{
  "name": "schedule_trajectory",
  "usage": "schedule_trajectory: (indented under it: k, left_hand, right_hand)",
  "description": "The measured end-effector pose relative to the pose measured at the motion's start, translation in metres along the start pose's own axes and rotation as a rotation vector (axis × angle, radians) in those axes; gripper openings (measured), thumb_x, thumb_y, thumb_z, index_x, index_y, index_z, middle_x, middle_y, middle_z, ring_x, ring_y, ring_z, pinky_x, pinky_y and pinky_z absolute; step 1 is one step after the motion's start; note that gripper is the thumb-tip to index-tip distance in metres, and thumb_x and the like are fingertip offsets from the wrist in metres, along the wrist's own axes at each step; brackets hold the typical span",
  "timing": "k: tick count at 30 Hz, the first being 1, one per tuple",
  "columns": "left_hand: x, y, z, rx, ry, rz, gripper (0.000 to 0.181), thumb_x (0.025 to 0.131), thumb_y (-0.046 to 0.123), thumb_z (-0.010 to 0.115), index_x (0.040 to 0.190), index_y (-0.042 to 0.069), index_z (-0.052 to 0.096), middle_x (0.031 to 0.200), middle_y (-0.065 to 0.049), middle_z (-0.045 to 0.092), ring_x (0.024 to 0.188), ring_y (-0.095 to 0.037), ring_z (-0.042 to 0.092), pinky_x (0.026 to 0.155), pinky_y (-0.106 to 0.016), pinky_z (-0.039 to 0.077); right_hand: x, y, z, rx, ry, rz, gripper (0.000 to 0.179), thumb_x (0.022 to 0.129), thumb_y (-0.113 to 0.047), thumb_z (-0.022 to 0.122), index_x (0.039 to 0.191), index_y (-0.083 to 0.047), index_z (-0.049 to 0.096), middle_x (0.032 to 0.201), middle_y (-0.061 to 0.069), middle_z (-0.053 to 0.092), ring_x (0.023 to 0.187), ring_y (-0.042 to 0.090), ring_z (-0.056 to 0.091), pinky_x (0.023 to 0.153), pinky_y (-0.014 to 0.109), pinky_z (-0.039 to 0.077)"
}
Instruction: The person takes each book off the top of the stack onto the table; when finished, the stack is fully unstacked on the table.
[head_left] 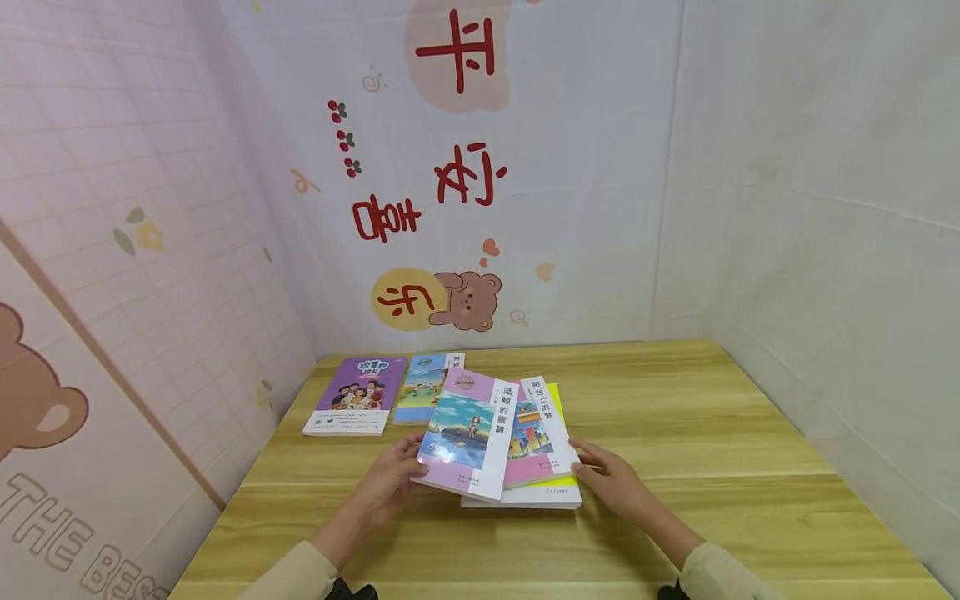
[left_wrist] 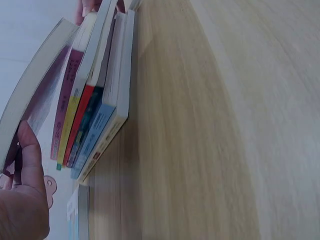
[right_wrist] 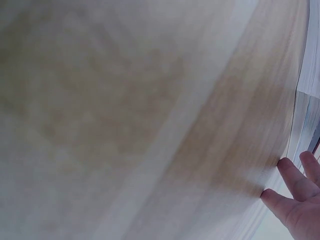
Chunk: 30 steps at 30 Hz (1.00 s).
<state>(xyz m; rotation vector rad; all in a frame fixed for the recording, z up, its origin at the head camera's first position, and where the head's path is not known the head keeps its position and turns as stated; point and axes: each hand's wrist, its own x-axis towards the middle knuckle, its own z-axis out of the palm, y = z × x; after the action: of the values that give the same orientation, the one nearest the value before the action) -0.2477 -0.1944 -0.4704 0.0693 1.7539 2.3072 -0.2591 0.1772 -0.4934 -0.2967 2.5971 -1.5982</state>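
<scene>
My left hand grips the lower left edge of a pink-and-white paperback book with a sea picture on its cover. In the left wrist view this book is tilted up, with a gap between it and the stack at the hand's side. Below it lies a stack of books with purple, yellow, red and blue spines. A second pink-and-white book shows on the stack, over a yellow cover. My right hand rests at the stack's right side, its fingertips touching the page edges.
At the back left of the wooden table lie a purple book and a blue book, side by side. The sea-picture book overlaps the blue one in the head view. White printed cloth hangs behind the table and along both sides.
</scene>
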Motion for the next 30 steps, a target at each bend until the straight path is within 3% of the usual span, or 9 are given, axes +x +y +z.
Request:
schedule_trajectory:
  k: [12,20,30]
  left_hand:
    - [-0.017,0.012,-0.038,0.03,0.067,0.018,0.066,0.089,-0.01,0.047,0.148,-0.006,0.019,0.126,-0.003,0.056,0.102,-0.015,0.063,0.085,-0.035,0.054]
    - [-0.037,0.018,-0.068,0.053,0.138,-0.006,0.068,0.091,-0.009,0.048,0.151,-0.005,0.015,0.126,0.001,0.058,0.101,-0.014,0.063,0.084,-0.036,0.053]
    - [-0.063,0.017,-0.108,0.079,0.167,-0.067,0.072,0.095,-0.005,0.048,0.154,-0.005,0.005,0.126,0.005,0.058,0.102,-0.013,0.063,0.088,-0.037,0.053]
  right_hand:
    - [0.0,0.0,0.001,0.006,0.007,-0.003,0.045,0.1,-0.016,0.061,0.144,-0.01,0.054,0.137,0.025,0.055,0.122,0.042,0.056,0.101,0.054,0.045]
    - [0.001,-0.001,0.002,-0.004,0.008,-0.008,0.045,0.099,-0.017,0.062,0.144,-0.011,0.054,0.137,0.024,0.056,0.122,0.041,0.056,0.1,0.054,0.046]
    - [0.0,-0.002,0.001,0.006,0.005,-0.009,0.045,0.1,-0.015,0.061,0.144,-0.01,0.053,0.139,0.024,0.053,0.124,0.042,0.054,0.1,0.054,0.046]
